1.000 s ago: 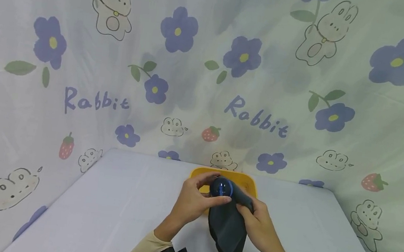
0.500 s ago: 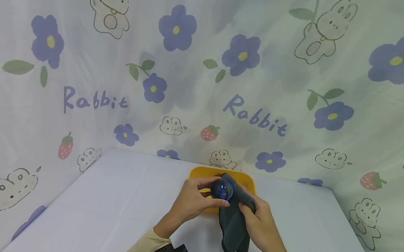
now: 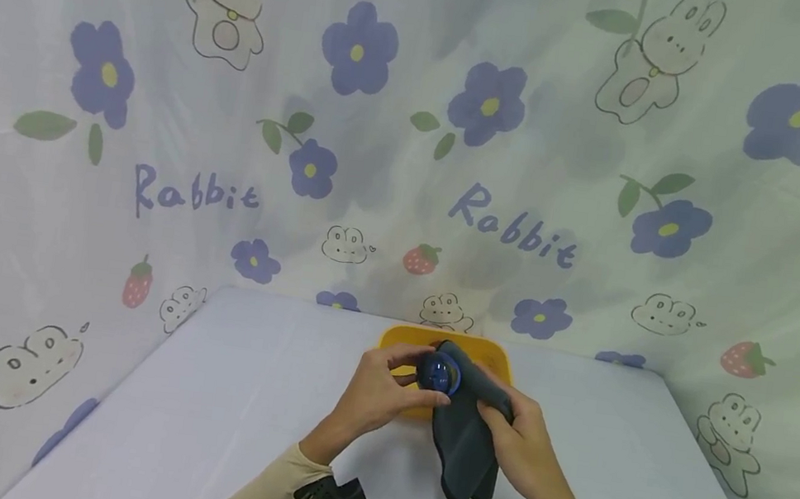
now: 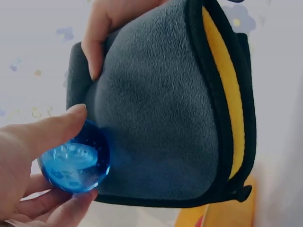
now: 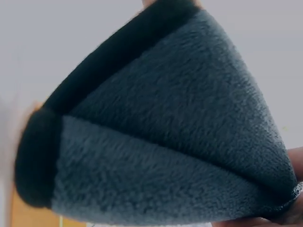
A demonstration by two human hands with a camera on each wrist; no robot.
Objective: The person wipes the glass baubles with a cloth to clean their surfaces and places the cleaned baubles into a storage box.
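A clear blue glass ball point(image 3: 436, 372) is pinched between the thumb and fingers of my left hand point(image 3: 376, 392). Folded and hanging down, a dark grey plush cloth point(image 3: 465, 441) is gripped near its upper right side by my right hand point(image 3: 522, 443). In the left wrist view the ball point(image 4: 75, 158) overlaps the lower left of the cloth point(image 4: 156, 104), whose black edging and yellow inner face show. Grey pile fills most of the right wrist view as the cloth point(image 5: 180, 104) hides nearly all of the right hand.
Behind the hands a yellow plastic bin point(image 3: 400, 334) stands on the white-covered table point(image 3: 262, 399), partly hidden by them. A bit of something red shows in the bin point(image 4: 236, 210) in the left wrist view. A rabbit-print curtain point(image 3: 391, 140) encloses the back and sides.
The hanging end of the cloth has swung to the right, and my right hand has shifted slightly right with it. My left hand keeps hold of the ball, which has turned a little.
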